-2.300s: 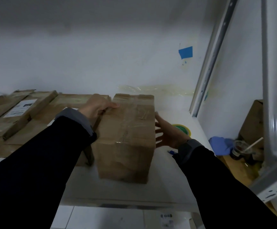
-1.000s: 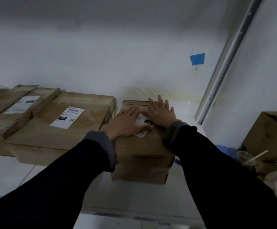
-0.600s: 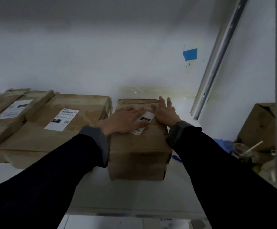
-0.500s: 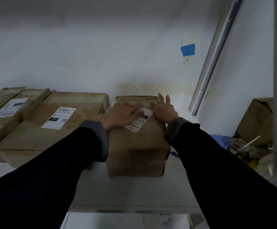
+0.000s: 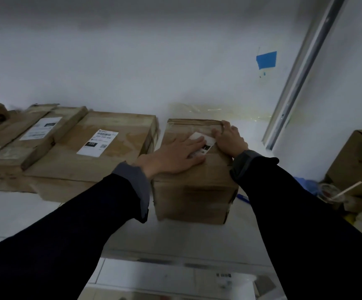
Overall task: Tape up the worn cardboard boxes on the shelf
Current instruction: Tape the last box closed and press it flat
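Squarely ahead on the white shelf point(image 5: 186, 237) stands the small cardboard box point(image 5: 194, 176), its long axis running from the person toward the back wall point(image 5: 132, 68), so any strip laid along the top would run the same way, out from the body. Both hands lie on its top face: the left hand point(image 5: 173, 155) is flat, palm down and fingers spread across the near middle, partly covering a white shipping label point(image 5: 205, 140); the right hand point(image 5: 229, 138) sits farther back at the right rear corner, fingers extended and curling over that edge, gripping nothing apart from the box itself. The left hand is thus the nearer one and looks suited to steadying the box, while the right is better placed to work the far end. No tape roll can be seen in either hand. Just left of the box, almost touching it, lies a wide flat carton point(image 5: 93, 152) with its own label, and more flat boxes point(image 5: 24, 137) are stacked beyond that. Well apart to the right, past the shelf's metal upright point(image 5: 301, 76), sits another brown box point(image 5: 357, 161).
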`<action>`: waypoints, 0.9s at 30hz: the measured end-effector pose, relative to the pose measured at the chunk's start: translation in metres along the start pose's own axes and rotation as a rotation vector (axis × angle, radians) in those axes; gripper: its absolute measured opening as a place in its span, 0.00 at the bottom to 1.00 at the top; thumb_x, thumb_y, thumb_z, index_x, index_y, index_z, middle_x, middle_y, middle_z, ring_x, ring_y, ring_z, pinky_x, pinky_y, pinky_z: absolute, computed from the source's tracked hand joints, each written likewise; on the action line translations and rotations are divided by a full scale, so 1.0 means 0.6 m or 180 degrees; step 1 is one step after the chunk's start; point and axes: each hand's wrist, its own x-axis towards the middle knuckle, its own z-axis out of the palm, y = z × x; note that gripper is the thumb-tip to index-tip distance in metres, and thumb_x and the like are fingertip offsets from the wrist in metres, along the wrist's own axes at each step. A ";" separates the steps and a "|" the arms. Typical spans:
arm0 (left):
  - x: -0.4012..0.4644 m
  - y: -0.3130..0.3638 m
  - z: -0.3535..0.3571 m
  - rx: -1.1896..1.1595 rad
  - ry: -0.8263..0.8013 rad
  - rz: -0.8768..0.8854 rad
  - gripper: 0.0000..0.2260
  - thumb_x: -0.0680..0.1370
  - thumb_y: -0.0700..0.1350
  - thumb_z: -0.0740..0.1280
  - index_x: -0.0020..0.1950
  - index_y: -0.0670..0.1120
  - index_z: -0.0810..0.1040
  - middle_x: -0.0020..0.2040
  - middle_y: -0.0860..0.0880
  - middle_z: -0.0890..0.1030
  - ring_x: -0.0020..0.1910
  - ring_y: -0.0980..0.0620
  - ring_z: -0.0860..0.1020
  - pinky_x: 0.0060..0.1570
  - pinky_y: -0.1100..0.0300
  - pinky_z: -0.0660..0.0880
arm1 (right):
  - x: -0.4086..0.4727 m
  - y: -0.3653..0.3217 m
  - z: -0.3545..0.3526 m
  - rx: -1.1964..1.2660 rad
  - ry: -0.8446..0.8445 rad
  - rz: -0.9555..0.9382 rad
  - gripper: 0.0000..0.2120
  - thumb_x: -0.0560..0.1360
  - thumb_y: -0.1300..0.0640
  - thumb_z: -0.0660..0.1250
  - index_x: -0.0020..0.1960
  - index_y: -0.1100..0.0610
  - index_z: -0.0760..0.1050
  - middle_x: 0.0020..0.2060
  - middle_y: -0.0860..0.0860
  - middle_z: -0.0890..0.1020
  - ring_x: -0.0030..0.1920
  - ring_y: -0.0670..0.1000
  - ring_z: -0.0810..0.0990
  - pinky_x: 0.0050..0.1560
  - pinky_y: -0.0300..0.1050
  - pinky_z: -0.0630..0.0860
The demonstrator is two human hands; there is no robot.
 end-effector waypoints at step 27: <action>-0.083 -0.081 -0.019 -0.0227 0.0157 -0.0377 0.47 0.72 0.57 0.77 0.81 0.60 0.48 0.78 0.64 0.42 0.80 0.53 0.40 0.74 0.56 0.35 | -0.058 -0.012 0.070 0.2244 -0.0068 0.0117 0.18 0.80 0.47 0.60 0.68 0.49 0.72 0.59 0.50 0.79 0.59 0.56 0.78 0.62 0.60 0.76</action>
